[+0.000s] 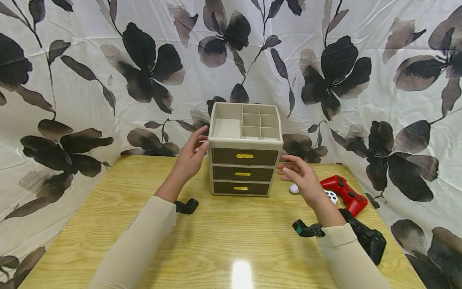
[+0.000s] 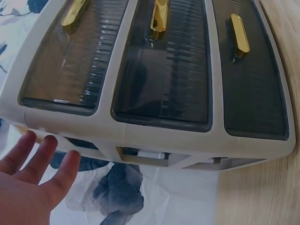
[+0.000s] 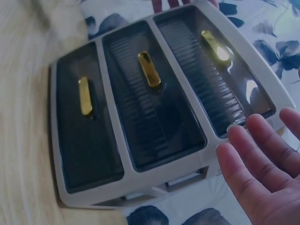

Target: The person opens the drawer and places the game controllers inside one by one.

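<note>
A cream desktop organizer (image 1: 246,140) with three dark see-through drawers and gold handles stands upright at the back of the table. Its top has one wide compartment and several small ones, with nothing visible in them. At its upper left side is my left hand (image 1: 191,156), fingers spread and relaxed. My right hand (image 1: 301,176) is by its right side, fingers loosely bent and holding nothing. In the left wrist view, the left fingertips (image 2: 70,161) lie close to the side wall; whether they touch it I cannot tell. The right fingers (image 3: 236,140) are similarly near in the right wrist view.
Right of the organizer lie a red game controller (image 1: 341,188) and a black one (image 1: 368,239), partly behind my right arm. A white object (image 1: 294,188) shows beside the right hand, mostly hidden. Floral cloth (image 1: 231,60) hangs behind the wooden table (image 1: 216,237).
</note>
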Demonstrator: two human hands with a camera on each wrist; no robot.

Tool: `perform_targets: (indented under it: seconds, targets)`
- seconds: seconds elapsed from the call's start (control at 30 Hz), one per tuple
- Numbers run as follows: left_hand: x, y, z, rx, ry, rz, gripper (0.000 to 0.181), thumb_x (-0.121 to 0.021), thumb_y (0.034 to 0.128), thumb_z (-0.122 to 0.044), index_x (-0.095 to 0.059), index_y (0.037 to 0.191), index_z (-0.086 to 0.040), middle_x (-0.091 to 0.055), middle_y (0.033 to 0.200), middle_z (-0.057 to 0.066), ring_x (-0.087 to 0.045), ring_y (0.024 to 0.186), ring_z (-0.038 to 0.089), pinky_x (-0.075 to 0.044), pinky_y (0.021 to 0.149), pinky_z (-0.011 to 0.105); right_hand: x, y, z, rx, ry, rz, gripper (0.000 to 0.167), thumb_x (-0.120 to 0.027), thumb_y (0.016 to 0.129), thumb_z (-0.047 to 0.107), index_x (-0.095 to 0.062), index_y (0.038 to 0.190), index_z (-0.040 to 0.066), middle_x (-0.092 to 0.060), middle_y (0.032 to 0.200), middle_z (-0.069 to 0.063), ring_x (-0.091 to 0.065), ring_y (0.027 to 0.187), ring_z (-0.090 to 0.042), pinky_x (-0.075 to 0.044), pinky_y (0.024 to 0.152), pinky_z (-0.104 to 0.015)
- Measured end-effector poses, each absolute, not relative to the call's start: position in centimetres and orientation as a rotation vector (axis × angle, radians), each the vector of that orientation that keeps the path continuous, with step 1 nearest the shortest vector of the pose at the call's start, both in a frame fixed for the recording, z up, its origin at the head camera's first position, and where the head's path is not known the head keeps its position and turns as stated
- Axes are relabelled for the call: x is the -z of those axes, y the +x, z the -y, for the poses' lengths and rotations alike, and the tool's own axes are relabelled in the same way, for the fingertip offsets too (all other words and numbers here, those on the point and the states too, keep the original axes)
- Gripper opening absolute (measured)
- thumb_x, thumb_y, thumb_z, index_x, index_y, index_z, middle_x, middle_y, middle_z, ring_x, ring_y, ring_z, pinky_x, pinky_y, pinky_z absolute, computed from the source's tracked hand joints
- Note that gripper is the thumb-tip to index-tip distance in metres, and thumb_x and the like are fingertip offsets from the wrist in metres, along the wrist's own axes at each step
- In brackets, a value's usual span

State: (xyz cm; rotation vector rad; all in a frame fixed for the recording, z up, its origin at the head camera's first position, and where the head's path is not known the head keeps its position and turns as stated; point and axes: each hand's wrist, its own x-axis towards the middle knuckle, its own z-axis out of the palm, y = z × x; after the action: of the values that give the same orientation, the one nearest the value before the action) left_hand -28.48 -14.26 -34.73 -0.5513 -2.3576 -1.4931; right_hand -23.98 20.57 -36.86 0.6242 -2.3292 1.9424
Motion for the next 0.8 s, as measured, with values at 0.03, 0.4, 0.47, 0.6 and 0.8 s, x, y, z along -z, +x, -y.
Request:
perform_targets:
  seconds: [0.03, 0.4, 0.47, 0.6, 0.8]
  targets:
    - [34.7, -28.6, 14.2, 1.49, -0.543, 2.359, 0.049, -0.046, 0.1035, -0.029, -0.033, 0.15, -0.029, -0.053, 0.136, 0.013, -0.052, 0.127, 0.032, -0.047, 0.1, 0.05, 36.9, -24.0, -20.5, -1.95, 0.63, 2.323, 0.044, -0.051, 0.101, 0.014, -0.04, 0.14, -0.004, -0.064, 0.109, 0.009, -0.065, 0.101, -0.009, -0.055, 0.085, -0.024]
    - [34.9, -28.9, 13.5, 1.475, -0.504, 2.361, 0.045, -0.047, 0.1034, -0.026, -0.041, 0.147, -0.021, -0.056, 0.127, 0.017, -0.055, 0.12, 0.031, -0.049, 0.095, 0.051, 36.8, -24.4, -19.4, -1.995, 0.677, 2.297, 0.045, -0.051, 0.101, 0.014, -0.04, 0.141, -0.003, -0.056, 0.122, -0.025, -0.065, 0.104, -0.014, -0.055, 0.089, -0.035]
    - [35.0, -28.9, 13.6, 1.463, -0.505, 2.358, 0.044, -0.047, 0.103, -0.03, -0.042, 0.147, -0.025, -0.056, 0.126, 0.014, -0.055, 0.12, 0.029, -0.049, 0.094, 0.05, 36.8, -24.5, -19.2, -2.011, 0.686, 2.284, 0.046, -0.051, 0.1, 0.013, -0.039, 0.141, -0.004, -0.057, 0.121, -0.025, -0.066, 0.104, -0.016, -0.055, 0.088, -0.032]
    - [35.2, -29.0, 13.5, 1.467, -0.487, 2.361, 0.043, -0.047, 0.1029, -0.032, -0.044, 0.145, -0.026, -0.055, 0.124, 0.014, -0.055, 0.121, 0.029, -0.049, 0.095, 0.051, 36.9, -24.7, -18.7, -2.036, 0.693, 2.265, 0.046, -0.052, 0.1, 0.013, -0.039, 0.141, -0.004, -0.058, 0.119, -0.023, -0.066, 0.105, -0.019, -0.055, 0.087, -0.03]
    - [35.2, -29.0, 13.4, 1.467, -0.473, 2.343, 0.039, -0.048, 0.1029, -0.03, -0.048, 0.142, -0.026, -0.055, 0.116, 0.013, -0.056, 0.111, 0.027, -0.051, 0.089, 0.047, 36.9, -25.0, -18.0, -2.101, 0.72, 2.237, 0.047, -0.051, 0.1, 0.013, -0.038, 0.141, -0.004, -0.056, 0.121, -0.026, -0.066, 0.104, -0.019, -0.054, 0.09, -0.039]
